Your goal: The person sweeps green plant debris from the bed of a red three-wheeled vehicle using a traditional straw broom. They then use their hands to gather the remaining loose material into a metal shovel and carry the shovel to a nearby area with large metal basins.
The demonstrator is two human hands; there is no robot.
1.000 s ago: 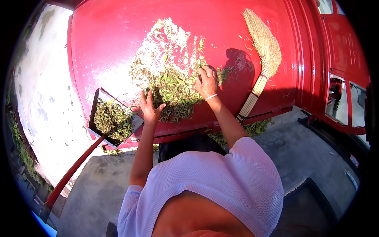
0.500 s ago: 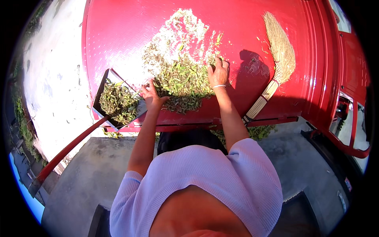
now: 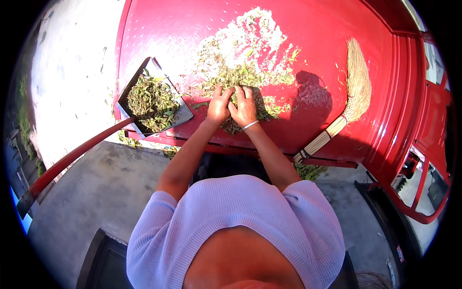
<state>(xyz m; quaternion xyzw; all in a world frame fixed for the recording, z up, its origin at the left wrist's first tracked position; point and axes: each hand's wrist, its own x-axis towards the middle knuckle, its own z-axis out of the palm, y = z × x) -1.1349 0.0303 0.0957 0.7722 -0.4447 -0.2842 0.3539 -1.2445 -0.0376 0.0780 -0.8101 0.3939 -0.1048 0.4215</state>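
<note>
A spread of dry and green leaves (image 3: 245, 72) lies on the red metal truck bed (image 3: 178, 24). My left hand (image 3: 219, 107) and my right hand (image 3: 244, 110) are side by side at its near part, thumbs almost touching. The fingers of both curl down into the leaves and close round some of them; the fingertips are partly hidden. A pale band circles my right wrist. Left of my hands rests a metal dustpan (image 3: 185, 113) heaped with leaves, its long red handle (image 3: 72, 153) sticking out over the edge toward the lower left.
On the bed at the right lies a straw broom (image 3: 358, 84), its bound handle toward me. The red truck cab (image 3: 426, 159) stands at the far right. More leaves (image 3: 310, 171) are on the grey concrete (image 3: 110, 185) below the bed's edge.
My hands were apart at the two sides of the leaves, fingers spread. They have come together in the middle, drawing leaves between them. The view has shifted slightly.
</note>
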